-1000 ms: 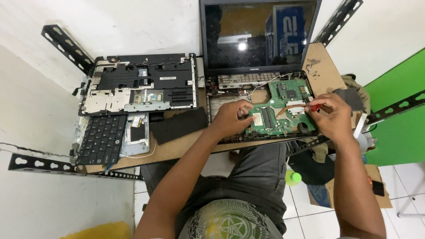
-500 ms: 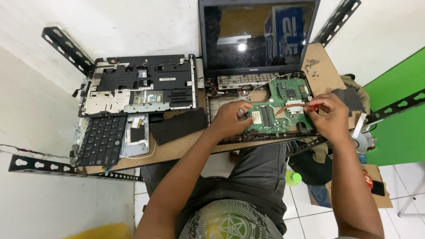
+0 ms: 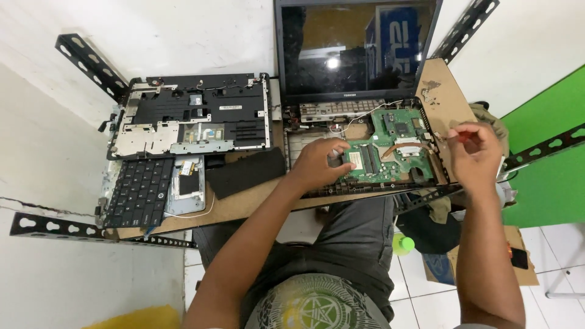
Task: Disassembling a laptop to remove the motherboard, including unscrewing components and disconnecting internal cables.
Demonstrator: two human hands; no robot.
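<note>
The green motherboard [image 3: 390, 152] sits in the opened laptop base [image 3: 365, 183] on the table [image 3: 244, 204], straight ahead of you and a little to your right, with its long axis running left to right across your view. Your left hand [image 3: 320, 163] rests on the board's left end, fingers curled down over the edge by the memory slots — it is the nearer hand, already in contact. Your right hand [image 3: 478, 152] is off the board's right edge, above the table's corner, pinched around a small red-handled screwdriver [image 3: 460, 135] whose tip points left toward the board. So the hands stand well apart, one at each end of the board.

Above the board the dark laptop screen [image 3: 356, 49] stands open. To your left lie the detached black top cover [image 3: 192, 116], the loose keyboard [image 3: 137, 192], a small silver panel [image 3: 186, 192] and a black foam pad [image 3: 247, 173].

What you cannot make out: the screwdriver's tip is thin and blurred, the left fingertips hide whatever lies under them, and the base's near edge is partly covered by your forearm. A few tiny screws [image 3: 431, 91] on the table's far right corner are barely legible.
</note>
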